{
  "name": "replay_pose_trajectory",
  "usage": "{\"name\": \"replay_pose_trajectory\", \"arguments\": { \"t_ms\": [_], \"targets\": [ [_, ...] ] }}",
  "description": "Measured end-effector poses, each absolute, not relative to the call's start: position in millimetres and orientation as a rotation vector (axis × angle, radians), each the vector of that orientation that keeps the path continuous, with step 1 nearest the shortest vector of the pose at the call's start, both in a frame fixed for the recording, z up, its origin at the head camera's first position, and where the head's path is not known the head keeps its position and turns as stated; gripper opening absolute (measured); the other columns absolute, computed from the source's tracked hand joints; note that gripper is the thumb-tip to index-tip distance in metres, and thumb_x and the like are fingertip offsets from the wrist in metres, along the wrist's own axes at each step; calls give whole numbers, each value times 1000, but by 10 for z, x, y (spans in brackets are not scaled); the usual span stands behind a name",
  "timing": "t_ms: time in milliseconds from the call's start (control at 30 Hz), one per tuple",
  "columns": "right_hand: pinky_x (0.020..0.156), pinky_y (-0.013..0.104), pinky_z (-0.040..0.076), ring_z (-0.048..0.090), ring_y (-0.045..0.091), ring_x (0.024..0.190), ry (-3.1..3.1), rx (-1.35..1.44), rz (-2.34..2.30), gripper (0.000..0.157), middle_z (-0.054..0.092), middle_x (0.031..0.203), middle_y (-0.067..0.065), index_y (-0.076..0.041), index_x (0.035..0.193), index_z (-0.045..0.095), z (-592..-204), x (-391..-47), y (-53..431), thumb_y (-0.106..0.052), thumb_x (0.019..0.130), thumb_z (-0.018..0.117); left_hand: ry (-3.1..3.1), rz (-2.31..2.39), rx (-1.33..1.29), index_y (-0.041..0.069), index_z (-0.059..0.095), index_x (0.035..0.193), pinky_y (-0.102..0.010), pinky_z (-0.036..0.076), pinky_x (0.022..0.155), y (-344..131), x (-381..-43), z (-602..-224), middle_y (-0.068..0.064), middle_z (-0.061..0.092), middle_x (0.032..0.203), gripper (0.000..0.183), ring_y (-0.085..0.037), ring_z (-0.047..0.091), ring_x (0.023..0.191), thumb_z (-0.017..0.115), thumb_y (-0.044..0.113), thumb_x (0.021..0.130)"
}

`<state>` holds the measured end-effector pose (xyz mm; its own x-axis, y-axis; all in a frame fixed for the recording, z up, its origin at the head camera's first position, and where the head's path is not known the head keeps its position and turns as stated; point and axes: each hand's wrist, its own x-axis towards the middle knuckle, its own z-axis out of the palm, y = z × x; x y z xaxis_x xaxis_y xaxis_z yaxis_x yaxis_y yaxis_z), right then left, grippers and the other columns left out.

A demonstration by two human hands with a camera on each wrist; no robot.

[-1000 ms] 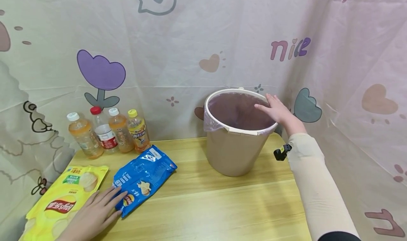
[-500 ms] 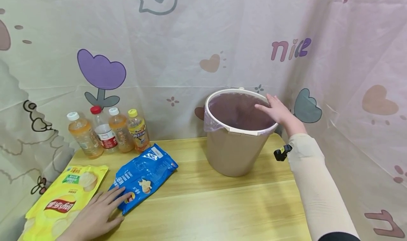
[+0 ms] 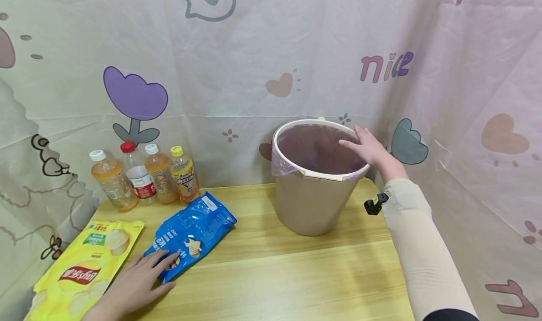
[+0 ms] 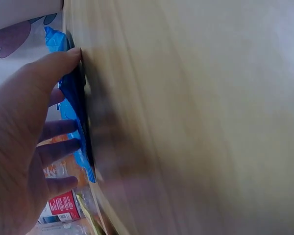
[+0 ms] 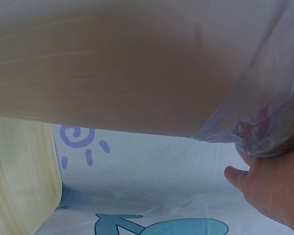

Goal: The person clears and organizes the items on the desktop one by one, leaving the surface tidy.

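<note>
Head: looks forward and down over surface (image 3: 262, 283). Left wrist: looks closely along surface, sharing blue bag (image 3: 196, 229), at nine o'clock, with head. Right wrist: faces bin (image 5: 112, 83) closely, at twelve o'clock, likewise shared.

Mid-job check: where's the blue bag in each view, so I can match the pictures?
Head: the blue bag is left of centre, lower half, its near end under the left hand.
Left wrist: a narrow blue strip near the left edge, partly behind the fingers.
Right wrist: not in it.
Shared landmark: wooden tabletop, lower head view, most of left wrist, lower left of right wrist.
</note>
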<state>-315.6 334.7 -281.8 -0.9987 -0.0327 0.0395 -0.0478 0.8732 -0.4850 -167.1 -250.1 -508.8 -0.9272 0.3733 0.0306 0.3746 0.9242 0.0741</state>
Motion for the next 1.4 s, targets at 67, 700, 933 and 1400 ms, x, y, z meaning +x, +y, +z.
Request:
{"name": "replay_pose_trajectory", "arguments": {
  "t_ms": [67,700,933,1400],
  "targets": [
    [120,60,0,-11,36,151,-3013,68,780,98,-3,164,17,-5,156,-1,-2828,-3161,3345,-67,93,40,-3096,-117,-590,27,56,136,-67,36,101,-2496,-1682,-5100,-8,59,134,73,-35,55,124,58,73,79],
    [119,62,1,-10,37,151,-3014,65,798,97,-2,164,17,-6,156,-1,-2841,-3144,3325,-66,93,41,-3045,-90,-590,26,56,136,-62,42,96,-2418,-1743,-5115,-9,61,131,56,-36,60,117,73,36,83],
    [118,63,1,-11,36,151,-3012,55,829,97,-3,164,16,-7,157,-1,-2823,-3133,3312,-67,93,41,-2879,-44,-626,25,57,135,-58,44,97,-2363,-1745,-5033,-6,63,129,55,-31,61,116,74,33,83],
    [118,64,1,-12,36,151,-3016,48,819,99,-4,164,17,-7,157,-2,-2822,-3127,3337,-69,92,40,-2463,-92,-875,15,60,132,-53,49,91,-2270,-1868,-4908,-9,65,125,60,-31,63,110,83,22,76]
  ]
}}
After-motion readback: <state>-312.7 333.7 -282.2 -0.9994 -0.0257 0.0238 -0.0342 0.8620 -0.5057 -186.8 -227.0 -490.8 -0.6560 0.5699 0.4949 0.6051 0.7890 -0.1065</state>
